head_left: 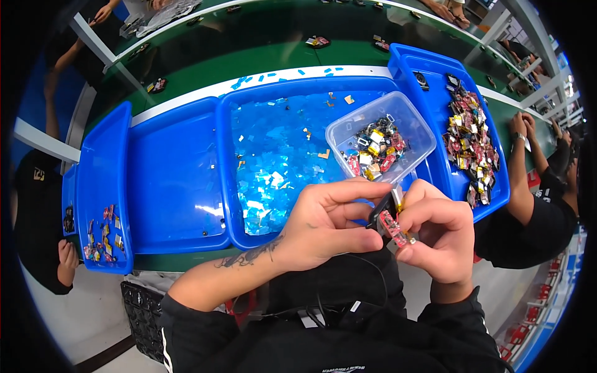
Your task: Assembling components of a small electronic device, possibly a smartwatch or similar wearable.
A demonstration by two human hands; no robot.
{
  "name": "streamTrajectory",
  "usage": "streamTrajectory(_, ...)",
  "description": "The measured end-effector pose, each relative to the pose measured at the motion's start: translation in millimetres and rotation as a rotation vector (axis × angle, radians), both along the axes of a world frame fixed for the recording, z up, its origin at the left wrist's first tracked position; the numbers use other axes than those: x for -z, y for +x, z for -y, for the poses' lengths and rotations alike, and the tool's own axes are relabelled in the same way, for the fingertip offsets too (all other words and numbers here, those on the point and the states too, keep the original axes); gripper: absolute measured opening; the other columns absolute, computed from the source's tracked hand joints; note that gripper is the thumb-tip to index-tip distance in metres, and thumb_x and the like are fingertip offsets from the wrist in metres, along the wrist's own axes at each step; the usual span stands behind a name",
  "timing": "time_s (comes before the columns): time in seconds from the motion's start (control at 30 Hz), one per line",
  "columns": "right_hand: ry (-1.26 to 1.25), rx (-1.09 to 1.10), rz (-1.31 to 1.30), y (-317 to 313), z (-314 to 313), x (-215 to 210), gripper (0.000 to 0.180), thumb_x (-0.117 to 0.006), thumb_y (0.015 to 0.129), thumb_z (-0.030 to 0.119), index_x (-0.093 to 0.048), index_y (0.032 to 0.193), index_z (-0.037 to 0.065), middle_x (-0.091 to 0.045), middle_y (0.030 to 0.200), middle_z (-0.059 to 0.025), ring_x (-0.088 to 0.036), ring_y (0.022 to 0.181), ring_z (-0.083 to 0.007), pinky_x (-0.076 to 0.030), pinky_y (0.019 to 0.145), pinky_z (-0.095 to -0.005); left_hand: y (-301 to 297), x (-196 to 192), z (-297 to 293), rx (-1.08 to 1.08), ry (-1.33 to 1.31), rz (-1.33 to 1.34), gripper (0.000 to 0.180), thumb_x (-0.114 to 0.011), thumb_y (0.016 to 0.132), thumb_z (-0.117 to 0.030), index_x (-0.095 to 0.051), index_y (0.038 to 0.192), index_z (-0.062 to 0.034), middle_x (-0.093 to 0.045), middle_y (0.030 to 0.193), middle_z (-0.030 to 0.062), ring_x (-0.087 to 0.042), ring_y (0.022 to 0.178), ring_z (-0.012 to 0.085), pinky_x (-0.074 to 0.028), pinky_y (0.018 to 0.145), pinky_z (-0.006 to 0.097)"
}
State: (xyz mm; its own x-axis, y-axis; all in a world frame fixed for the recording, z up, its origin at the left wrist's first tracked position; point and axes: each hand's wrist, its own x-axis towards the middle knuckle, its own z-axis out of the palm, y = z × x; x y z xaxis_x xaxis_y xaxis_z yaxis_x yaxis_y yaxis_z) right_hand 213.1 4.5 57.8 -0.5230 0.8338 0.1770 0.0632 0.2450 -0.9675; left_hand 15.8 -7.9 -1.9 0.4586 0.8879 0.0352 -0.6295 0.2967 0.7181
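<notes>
Both hands met close to the person's chest, just below the near rim of the middle blue tray [231,186], and between them sat a small electronic part [390,222] with a black body and a pink-red strip along its lower edge. The left hand [323,221] had its thumb and forefinger closed on the black end, its grip narrow and holding the part steady, probably so that the other hand could work at it. The right hand [438,233] was curled tight, its fingertips pinched on the red strip from the right side (whether it was pulling or only bracing could not be told). The left forearm came in from the lower left with the wrist bent inward and a tattoo showing along it; the right wrist rose almost straight from the dark sleeve. Holding the part up there, clear of the trays, likely kept it near the eyes for fine work. A clear plastic tub [415,127] of similar small parts in red, yellow and black stood tilted on the tray's far right corner, within easy reach. The tray's floor was littered with pale blue film scraps [273,155]. Another blue tray [494,180] to the right held a heap of the same parts, and a green tabletop [261,53] ran beyond.
</notes>
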Motion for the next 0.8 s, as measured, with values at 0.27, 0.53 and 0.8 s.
streamTrajectory(0.27, -0.001, 0.051, 0.019, 0.7, 3.2, 6.5, 0.018, -0.080, 0.066, -0.001, -0.072, 0.082, 0.001, -0.058, 0.080, -0.0033, -0.050, 0.074, -0.0109, -0.040, 0.067, -0.0244, 1.8, -2.7, 1.0, 0.030, -0.030, -0.021, 0.078, -0.086, 0.070, -0.018, -0.045, 0.131, 0.0086, -0.056, 0.125, 0.0175, -0.060, 0.112, 0.0249, -0.053, 0.093, 0.037)
streamTrajectory(0.53, -0.089, 0.070, -0.002, 0.6, 5.3, 7.5, 0.017, -0.076, 0.069, -0.002, -0.074, 0.085, 0.001, -0.058, 0.080, -0.0043, -0.054, 0.078, -0.0135, -0.043, 0.072, -0.0259, 2.6, 2.9, 0.5, 0.032, -0.076, 0.005, 0.078, -0.086, 0.071, -0.021, -0.046, 0.131, 0.0084, -0.060, 0.119, 0.0163, -0.063, 0.104, 0.0202, -0.054, 0.088, 0.032)
streamTrajectory(0.8, -0.109, 0.097, -0.031, 0.4, 7.2, 9.4, 0.015, -0.076, 0.069, -0.002, -0.072, 0.084, -0.001, -0.061, 0.079, -0.0059, -0.055, 0.078, -0.0141, -0.043, 0.072, -0.0267, 3.4, 2.2, -0.8, 0.041, -0.061, 0.011, 0.076, -0.085, 0.073, -0.020, -0.046, 0.131, 0.0086, -0.061, 0.119, 0.0172, -0.063, 0.103, 0.0197, -0.054, 0.087, 0.032)
